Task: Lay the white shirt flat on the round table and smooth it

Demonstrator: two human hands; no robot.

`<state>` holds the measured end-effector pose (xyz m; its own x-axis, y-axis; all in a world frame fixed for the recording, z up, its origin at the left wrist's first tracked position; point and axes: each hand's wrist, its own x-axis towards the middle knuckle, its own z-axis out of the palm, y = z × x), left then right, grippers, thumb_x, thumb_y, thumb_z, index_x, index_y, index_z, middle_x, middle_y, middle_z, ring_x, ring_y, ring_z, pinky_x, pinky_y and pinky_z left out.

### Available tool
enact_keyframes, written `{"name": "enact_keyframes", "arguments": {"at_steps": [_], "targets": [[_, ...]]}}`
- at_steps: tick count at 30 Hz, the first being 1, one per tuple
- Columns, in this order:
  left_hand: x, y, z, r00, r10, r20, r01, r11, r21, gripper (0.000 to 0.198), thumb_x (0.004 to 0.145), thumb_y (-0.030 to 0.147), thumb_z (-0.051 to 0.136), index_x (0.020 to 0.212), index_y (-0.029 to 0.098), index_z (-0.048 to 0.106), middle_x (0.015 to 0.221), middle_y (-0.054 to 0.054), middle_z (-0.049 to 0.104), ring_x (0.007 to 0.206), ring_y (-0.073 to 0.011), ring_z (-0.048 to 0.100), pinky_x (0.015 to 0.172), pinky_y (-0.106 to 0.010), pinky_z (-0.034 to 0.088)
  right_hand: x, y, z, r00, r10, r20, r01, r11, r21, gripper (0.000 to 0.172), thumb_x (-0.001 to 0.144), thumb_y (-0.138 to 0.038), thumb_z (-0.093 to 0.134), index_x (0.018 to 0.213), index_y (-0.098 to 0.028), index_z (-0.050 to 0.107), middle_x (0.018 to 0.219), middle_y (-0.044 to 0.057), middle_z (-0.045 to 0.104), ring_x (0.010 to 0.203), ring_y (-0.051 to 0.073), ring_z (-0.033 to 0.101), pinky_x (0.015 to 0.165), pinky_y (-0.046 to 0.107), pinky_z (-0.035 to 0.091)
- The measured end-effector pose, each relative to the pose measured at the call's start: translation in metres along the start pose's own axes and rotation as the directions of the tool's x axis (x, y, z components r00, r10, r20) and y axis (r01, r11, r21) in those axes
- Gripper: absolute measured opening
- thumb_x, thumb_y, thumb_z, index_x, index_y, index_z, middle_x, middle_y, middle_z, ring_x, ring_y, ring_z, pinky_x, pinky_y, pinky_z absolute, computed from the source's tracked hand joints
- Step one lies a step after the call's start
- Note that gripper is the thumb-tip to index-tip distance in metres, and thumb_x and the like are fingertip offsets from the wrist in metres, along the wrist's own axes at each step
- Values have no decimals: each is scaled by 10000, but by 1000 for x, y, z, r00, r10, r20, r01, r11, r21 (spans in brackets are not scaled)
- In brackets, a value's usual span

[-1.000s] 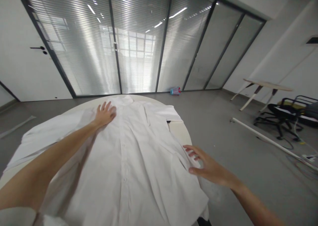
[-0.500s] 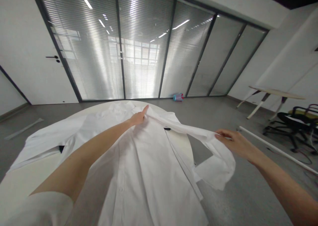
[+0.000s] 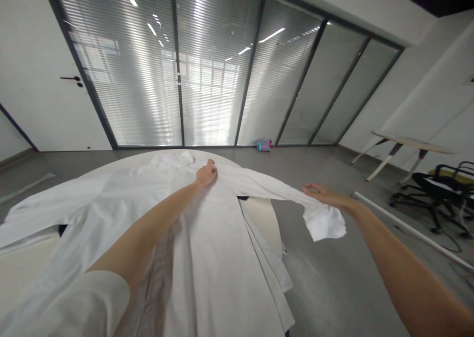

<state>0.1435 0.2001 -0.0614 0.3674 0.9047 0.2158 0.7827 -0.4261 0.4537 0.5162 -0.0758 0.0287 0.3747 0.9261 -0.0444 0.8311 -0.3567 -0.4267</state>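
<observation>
A person spreads a white shirt [image 3: 207,258] front-up, with its button placket showing, across a round pale tabletop [image 3: 259,216] in an office room. The left hand [image 3: 206,173] is clenched on the cloth at the shoulder, just right of the collar [image 3: 174,158], pinning it to the tabletop. The right hand [image 3: 322,195] grasps the sleeve [image 3: 266,189] near its end and holds it out in the air beyond the tabletop's edge, so that the sleeve runs almost straight from one hand to the other while the cuff [image 3: 326,223] hangs loose below the fingers. The other sleeve [image 3: 44,208] lies flat along the tabletop to the left, and the shirt's hem side drapes toward the camera. Behind stands a glass wall with lowered blinds [image 3: 207,80] and a white door [image 3: 33,80]; a small pink-and-blue object [image 3: 264,145] lies on the grey floor at the foot of the glass. To the right – well apart from the shirt – are a second table [image 3: 411,144], a black chair [image 3: 440,189] and a white pole [image 3: 407,228] on the floor
</observation>
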Motion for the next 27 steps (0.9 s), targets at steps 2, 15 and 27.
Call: {"name": "enact_keyframes", "arguments": {"at_steps": [2, 15, 27], "targets": [[-9, -1, 6, 996, 54, -76, -55, 998, -11, 501, 966, 333, 460, 1436, 202, 349, 1128, -124, 691, 1049, -254, 670, 901, -357, 500, 7, 12, 11, 992, 45, 121, -50, 998, 35, 406, 868, -567, 546, 1102, -247, 634, 913, 60, 733, 816, 233, 691, 682, 314, 557], [-12, -6, 21, 922, 354, -155, -350, 935, 50, 307, 936, 332, 536, 1204, 224, 641, 1193, -96, 642, 1127, -265, 590, 1027, -404, 443, 26, -26, 160, 938, -162, -307, 230, 952, 200, 331, 832, -493, 610, 977, -199, 657, 1067, 101, 695, 923, 203, 673, 821, 330, 533], [-14, -5, 20, 909, 381, -171, -372, 925, 81, 300, 931, 328, 537, 1195, 237, 648, 1181, -80, 642, 1110, -258, 577, 988, -396, 445, 63, -28, 87, 884, 17, -468, 104, 967, 231, 354, 857, -435, 528, 836, -147, 733, 792, 89, 721, 737, 199, 649, 689, 292, 477]]}}
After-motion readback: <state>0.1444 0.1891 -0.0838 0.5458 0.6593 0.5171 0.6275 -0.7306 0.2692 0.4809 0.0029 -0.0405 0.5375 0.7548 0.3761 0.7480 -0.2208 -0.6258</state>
